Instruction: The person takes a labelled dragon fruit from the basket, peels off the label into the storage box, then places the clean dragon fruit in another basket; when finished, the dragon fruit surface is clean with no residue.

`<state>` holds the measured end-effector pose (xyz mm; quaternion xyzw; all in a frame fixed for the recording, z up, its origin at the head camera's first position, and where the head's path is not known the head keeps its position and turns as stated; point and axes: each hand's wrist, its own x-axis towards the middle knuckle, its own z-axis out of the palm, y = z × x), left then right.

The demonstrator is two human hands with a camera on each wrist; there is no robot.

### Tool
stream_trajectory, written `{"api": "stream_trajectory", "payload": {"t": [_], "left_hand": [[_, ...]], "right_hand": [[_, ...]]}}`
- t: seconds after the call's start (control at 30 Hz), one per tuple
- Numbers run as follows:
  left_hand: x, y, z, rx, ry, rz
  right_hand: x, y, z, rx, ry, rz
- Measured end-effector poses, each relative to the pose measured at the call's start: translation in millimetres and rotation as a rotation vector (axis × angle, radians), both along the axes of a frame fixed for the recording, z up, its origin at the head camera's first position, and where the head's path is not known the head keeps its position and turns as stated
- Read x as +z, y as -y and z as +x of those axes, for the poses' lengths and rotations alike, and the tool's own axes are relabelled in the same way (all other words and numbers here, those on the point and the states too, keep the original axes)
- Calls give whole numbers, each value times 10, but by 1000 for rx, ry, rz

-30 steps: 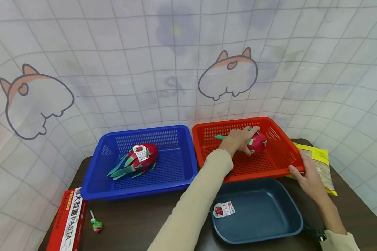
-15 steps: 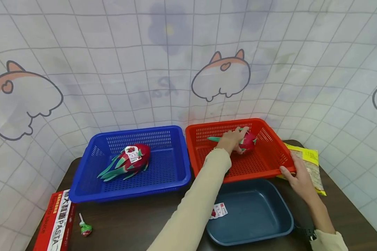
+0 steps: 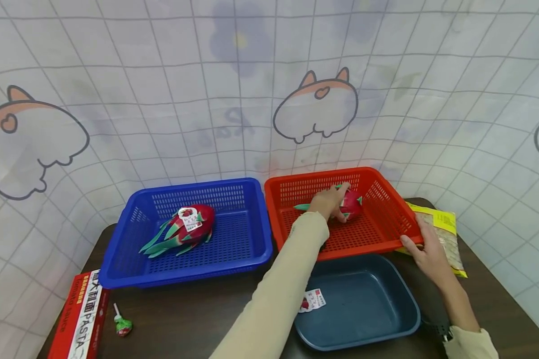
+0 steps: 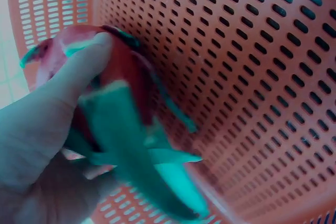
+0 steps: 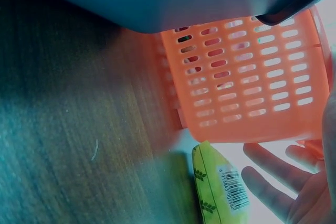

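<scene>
My left hand (image 3: 329, 201) holds a pink-red dragon fruit (image 3: 353, 204) with long green leaves inside the red basket (image 3: 388, 244). In the left wrist view, the thumb lies over the top of the dragon fruit (image 4: 128, 69), and the other fingers are partly hidden beneath it. My right hand (image 3: 432, 254) grips the front right corner of the red basket, thumb on the front side and fingers along the right. The right wrist view shows several of its fingers (image 5: 273, 192) extended beside the perforated wall. A second dragon fruit (image 3: 202, 219), with a white sticker, lies in the blue basket (image 3: 184, 274).
A dark blue tray (image 3: 359, 314) stands in front of the red basket; a dragon fruit label (image 3: 313, 300) shows at its left. A yellow packet (image 3: 446, 234) lies at right. At left are a red pasta box (image 3: 78, 316) and a lollipop (image 3: 123, 325). A patterned curtain hangs behind.
The whole view shifted slightly as the head turned right. Within the red basket, my left hand and the dragon fruit have moved a little left and down. My right hand stays on the basket corner.
</scene>
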<state>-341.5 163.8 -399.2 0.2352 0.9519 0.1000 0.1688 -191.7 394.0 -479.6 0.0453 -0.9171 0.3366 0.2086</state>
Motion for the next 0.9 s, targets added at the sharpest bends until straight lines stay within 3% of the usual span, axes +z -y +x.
{"api": "stream_trajectory", "payload": {"t": [0.13,0.23,0.33,0.47,0.57,0.77,0.9], "left_hand": [[98,43,126,52,-4,0],[144,42,178,70,-39,-72],[169,36,203,84,-51,-162],[190,41,199,82,-52,-210],[227,39,158,100,6,-217],[382,74,59,160,204,-299],[462,214,1,102,251,-270]], "right_hand": [[24,9,-5,3,-15,-5],[28,21,-7,16,-25,-7],[23,39,-10,27,-14,-3],[27,44,-20,11,-2,9],[30,37,-23,1,-5,13],[17,36,12,-3,0,15],[26,37,23,-6,7,19]]}}
